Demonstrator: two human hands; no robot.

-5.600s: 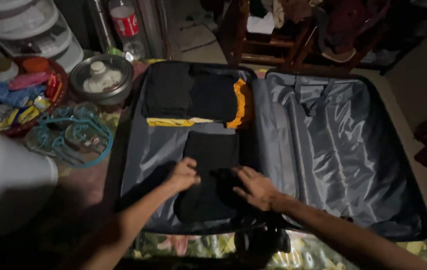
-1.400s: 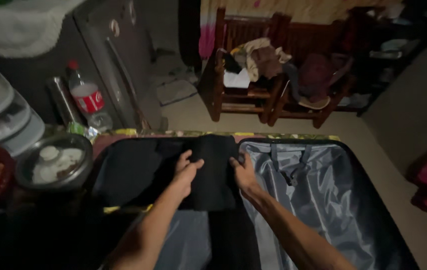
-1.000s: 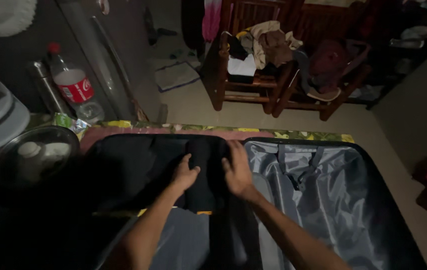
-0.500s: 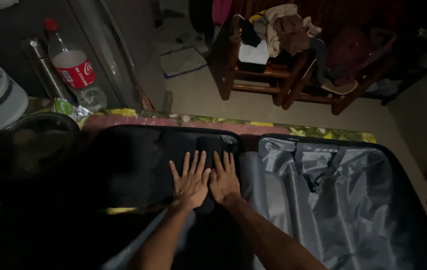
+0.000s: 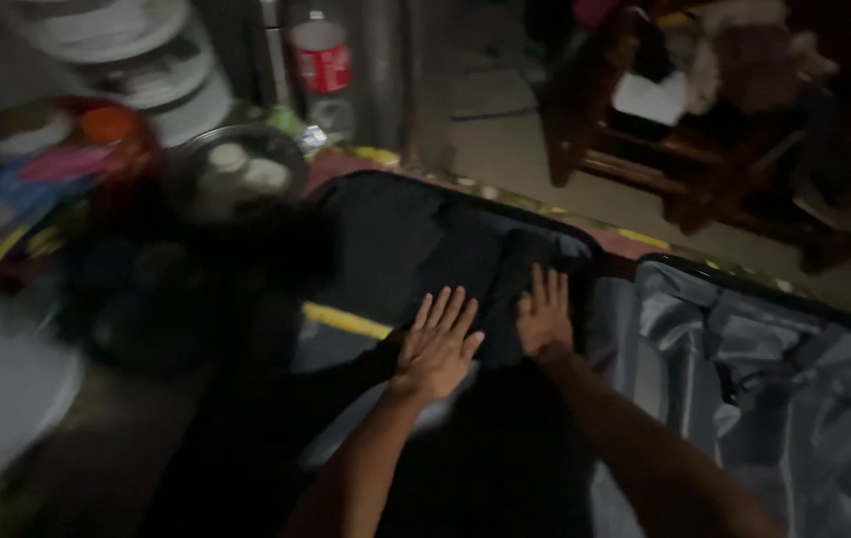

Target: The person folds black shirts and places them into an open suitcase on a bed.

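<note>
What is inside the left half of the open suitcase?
Folded black clothes, a yellow edge below them and grey lining. The left hand and right hand lie flat on the clothes, fingers spread. What lies beneath the stack is covered.

Under the spread fingers (image 5: pixel 450 309) lies black folded clothing (image 5: pixel 465 259); just left of them a yellow strip (image 5: pixel 346 321) shows. Right of the fingers the suitcase lining (image 5: pixel 744 379) is shiny grey. Far beyond them stands a red-labelled bottle (image 5: pixel 321 65).

A floral-covered surface (image 5: pixel 634 239) carries an open suitcase (image 5: pixel 744 399), covered bowl (image 5: pixel 236 174) and bottle (image 5: pixel 321 70).
</note>
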